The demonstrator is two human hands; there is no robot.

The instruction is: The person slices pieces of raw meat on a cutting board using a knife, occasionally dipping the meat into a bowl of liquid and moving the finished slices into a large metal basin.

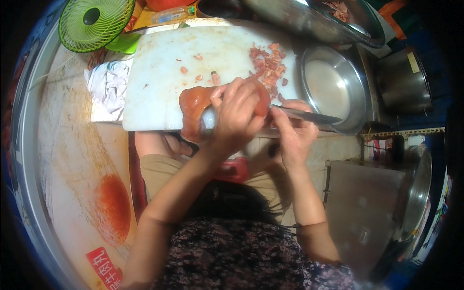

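Observation:
A large piece of glossy reddish-brown meat (195,103) lies along the near edge of the white cutting board (159,76). My left hand (237,108) presses down on it with bent fingers. Just to the right, my right hand (297,134) grips a knife (311,116) whose blade points right, over the rim of a steel basin. The meat's right end meets the area between both hands, where contact with the blade is hidden. Small chopped meat pieces (270,65) form a pile beyond the hands, and several scraps lie at the board's middle.
At right stands a steel basin (328,87) with cloudy liquid, near a steel pot (404,81). A large metal tray (319,21) stands behind. A green fan (96,23), a crumpled white cloth (108,87) and a plastic bottle (170,15) are at left and back.

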